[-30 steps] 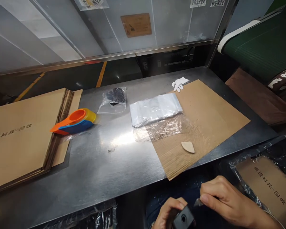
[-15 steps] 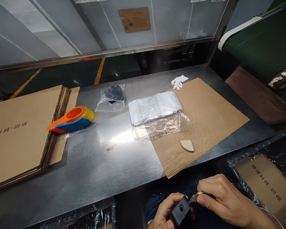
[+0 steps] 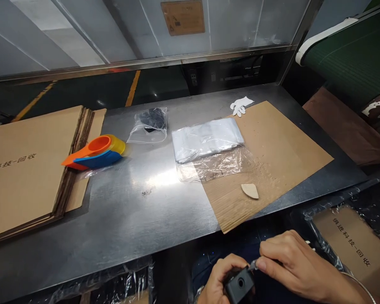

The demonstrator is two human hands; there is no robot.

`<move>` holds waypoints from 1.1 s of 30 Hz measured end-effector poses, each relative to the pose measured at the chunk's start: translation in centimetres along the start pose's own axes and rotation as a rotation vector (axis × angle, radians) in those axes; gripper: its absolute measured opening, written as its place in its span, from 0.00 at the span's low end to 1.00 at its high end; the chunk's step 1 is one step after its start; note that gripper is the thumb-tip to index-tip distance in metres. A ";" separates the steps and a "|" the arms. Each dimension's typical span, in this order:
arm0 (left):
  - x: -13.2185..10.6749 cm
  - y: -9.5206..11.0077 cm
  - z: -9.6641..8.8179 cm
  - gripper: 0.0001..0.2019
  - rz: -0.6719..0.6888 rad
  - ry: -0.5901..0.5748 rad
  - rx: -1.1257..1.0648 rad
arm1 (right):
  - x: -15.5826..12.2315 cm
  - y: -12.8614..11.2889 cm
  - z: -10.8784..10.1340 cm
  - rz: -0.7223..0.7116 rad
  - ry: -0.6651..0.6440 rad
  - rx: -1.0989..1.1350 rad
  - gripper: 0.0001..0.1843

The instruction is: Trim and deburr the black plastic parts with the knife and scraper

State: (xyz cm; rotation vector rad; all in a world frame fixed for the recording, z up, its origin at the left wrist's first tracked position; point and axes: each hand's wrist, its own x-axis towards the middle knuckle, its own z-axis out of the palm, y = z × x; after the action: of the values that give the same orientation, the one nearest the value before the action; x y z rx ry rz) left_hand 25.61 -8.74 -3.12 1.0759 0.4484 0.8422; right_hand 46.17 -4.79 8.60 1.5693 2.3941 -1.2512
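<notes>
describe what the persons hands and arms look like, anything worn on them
Both hands are bare, with no gloves and no rings that can be seen. The left hand shows a hint of a band at the wrist by the bottom edge, too cut off to identify. The right hand has a thin silvery bangle around its wrist. No sleeves reach the wrists; the forearms are mostly out of frame.

I am at a packing bench in a factory. My steel table (image 3: 129,219) backs onto a metal-framed panel wall with posted notices (image 3: 183,17). Flattened cartons (image 3: 25,169) are stacked on the left, clear bags (image 3: 207,139) lie in the middle, and a green conveyor belt (image 3: 351,63) runs at the far right.
</notes>
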 end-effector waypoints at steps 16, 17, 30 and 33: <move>-0.3 -0.9 -0.2 0.34 -0.024 0.003 -0.014 | 0.0 0.0 0.2 0.016 -0.033 -0.004 0.24; -0.3 -0.8 -0.2 0.33 -0.018 0.003 -0.007 | 0.0 0.0 0.3 0.016 -0.034 -0.009 0.24; -0.9 -0.9 0.1 0.30 -0.034 0.022 0.016 | -0.4 0.2 0.6 0.016 -0.038 -0.038 0.24; -0.8 -0.7 0.2 0.28 -0.009 0.024 0.008 | -0.5 0.2 0.6 0.017 -0.045 -0.058 0.24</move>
State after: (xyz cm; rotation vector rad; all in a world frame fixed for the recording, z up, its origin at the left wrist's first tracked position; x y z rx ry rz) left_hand 25.53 -9.59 -3.76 1.0710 0.4763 0.8469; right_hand 46.31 -5.48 8.30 1.5264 2.3620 -1.1898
